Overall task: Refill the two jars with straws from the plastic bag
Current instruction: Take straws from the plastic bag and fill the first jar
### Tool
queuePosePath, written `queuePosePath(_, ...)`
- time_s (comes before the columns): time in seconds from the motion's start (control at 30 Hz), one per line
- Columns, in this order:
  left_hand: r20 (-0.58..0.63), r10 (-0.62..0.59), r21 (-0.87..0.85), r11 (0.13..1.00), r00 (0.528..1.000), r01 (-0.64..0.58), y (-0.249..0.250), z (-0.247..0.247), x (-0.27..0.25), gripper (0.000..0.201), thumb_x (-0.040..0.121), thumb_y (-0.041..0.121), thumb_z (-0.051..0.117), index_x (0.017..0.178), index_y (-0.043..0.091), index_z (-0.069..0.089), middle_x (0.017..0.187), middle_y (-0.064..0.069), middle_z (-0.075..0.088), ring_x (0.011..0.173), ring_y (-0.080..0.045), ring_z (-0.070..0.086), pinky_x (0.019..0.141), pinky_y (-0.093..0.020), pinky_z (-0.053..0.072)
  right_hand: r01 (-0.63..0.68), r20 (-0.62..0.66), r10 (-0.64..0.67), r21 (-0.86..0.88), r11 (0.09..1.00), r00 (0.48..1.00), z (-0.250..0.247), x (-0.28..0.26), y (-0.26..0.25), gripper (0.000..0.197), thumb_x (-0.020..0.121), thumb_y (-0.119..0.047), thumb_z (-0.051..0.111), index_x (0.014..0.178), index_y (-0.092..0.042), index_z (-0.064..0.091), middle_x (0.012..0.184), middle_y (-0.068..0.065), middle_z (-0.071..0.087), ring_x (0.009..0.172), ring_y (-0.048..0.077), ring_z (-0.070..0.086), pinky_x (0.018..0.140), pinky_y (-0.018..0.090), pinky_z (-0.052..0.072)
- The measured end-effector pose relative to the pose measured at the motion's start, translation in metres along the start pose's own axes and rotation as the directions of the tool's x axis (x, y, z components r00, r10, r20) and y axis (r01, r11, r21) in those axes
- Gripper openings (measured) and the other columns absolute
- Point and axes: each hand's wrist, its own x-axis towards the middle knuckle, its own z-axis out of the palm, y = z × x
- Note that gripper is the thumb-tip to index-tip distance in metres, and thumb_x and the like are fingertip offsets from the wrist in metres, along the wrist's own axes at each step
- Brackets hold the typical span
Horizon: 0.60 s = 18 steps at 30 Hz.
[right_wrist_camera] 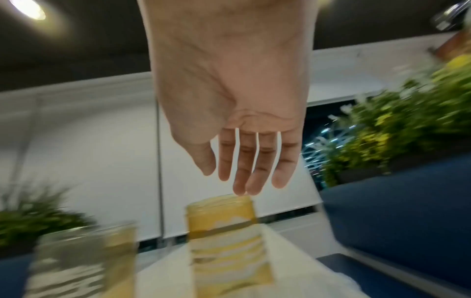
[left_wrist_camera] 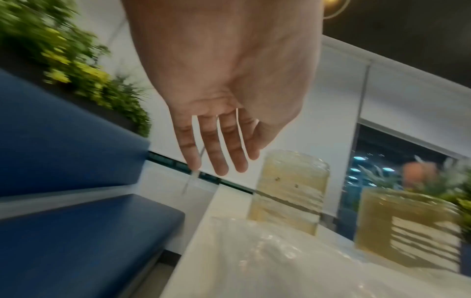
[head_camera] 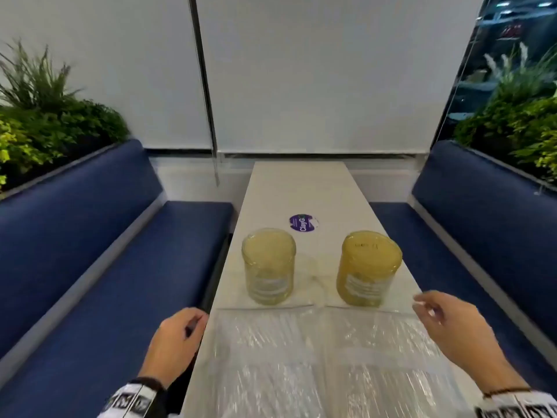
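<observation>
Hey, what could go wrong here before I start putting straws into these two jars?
The right jar seems to have its lid on, so straws cannot go in yet. The left jar stands near the table edge; a bump might tip it off. The plastic bag looks slippery and could slide.

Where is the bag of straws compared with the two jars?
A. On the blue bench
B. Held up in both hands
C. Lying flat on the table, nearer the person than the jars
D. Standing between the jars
C: the clear bag lies flat on the table, in front of both jars, with both hands empty.
</observation>
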Motion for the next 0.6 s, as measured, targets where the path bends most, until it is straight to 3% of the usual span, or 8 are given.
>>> queuePosePath(0.1,0.205,0.088,0.121,0.986,0.975,-0.115,0.02,0.032,0.024,0.014,0.098,0.033,0.056,0.108,0.035,0.065,0.112,0.013,0.069,0.105,-0.011,0.064,0.09,-0.03,0.051,0.218,0.11,-0.218,0.012,0.976,0.97,0.037,0.02,-0.051,0.01,0.095,-0.036,0.062,0.103,-0.032,0.067,0.089,-0.015,0.065,0.076,0.007,0.06,0.069,0.029,0.051)
queuePosePath(0.2,0.38,0.027,0.241,0.962,0.924,-0.127,0.024,0.067,0.04,0.042,0.102,0.033,0.049,0.143,0.026,0.05,0.139,0.001,0.059,0.129,-0.022,0.053,0.108,-0.035,0.043,0.307,0.279,-0.31,0.054,0.95,0.909,0.091,0.025,-0.084,0.016,0.094,-0.038,0.062,0.105,-0.029,0.071,0.088,-0.014,0.065,0.082,0.009,0.06,0.076,0.03,0.051)
queuePosePath(0.3,0.466,-0.061,0.406,0.901,0.882,-0.152,0.019,0.088,0.048,0.05,0.104,0.034,0.04,0.153,0.025,0.035,0.151,-0.005,0.049,0.138,-0.027,0.045,0.114,-0.041,0.036,0.366,0.413,-0.342,0.023,0.93,0.844,0.141,0.021,-0.102,0.026,0.098,-0.039,0.054,0.116,-0.027,0.069,0.109,-0.005,0.067,0.104,0.017,0.063,0.088,0.033,0.051)
queuePosePath(0.43,0.458,-0.069,0.542,0.812,0.886,-0.217,0.025,0.095,0.047,0.048,0.103,0.04,0.041,0.148,0.024,0.043,0.146,-0.004,0.048,0.134,-0.027,0.046,0.11,-0.043,0.039,0.311,0.544,-0.225,-0.069,0.948,0.808,0.185,0.013,-0.108,0.048,0.104,-0.042,0.04,0.148,-0.023,0.044,0.145,0.005,0.046,0.134,0.027,0.044,0.109,0.042,0.04)
queuePosePath(0.53,0.441,-0.055,0.436,0.885,0.896,-0.161,0.025,0.09,0.042,0.029,0.096,0.042,0.055,0.12,0.025,0.061,0.126,-0.001,0.058,0.12,-0.023,0.055,0.101,-0.04,0.045,0.176,0.452,-0.159,0.005,0.984,0.877,0.199,0.009,-0.108,0.056,0.104,-0.043,0.042,0.154,-0.018,0.033,0.152,0.013,0.035,0.131,0.034,0.048,0.11,0.044,0.041)
queuePosePath(0.6,0.415,-0.011,0.297,0.947,0.91,-0.123,0.026,0.084,0.036,0.014,0.093,0.035,0.061,0.104,0.025,0.062,0.115,0.002,0.061,0.109,-0.02,0.06,0.097,-0.038,0.048,0.043,0.392,-0.077,0.095,0.995,0.917,0.2,0.012,-0.111,0.059,0.103,-0.041,0.046,0.154,-0.015,0.032,0.153,0.016,0.033,0.129,0.035,0.051,0.109,0.042,0.042)
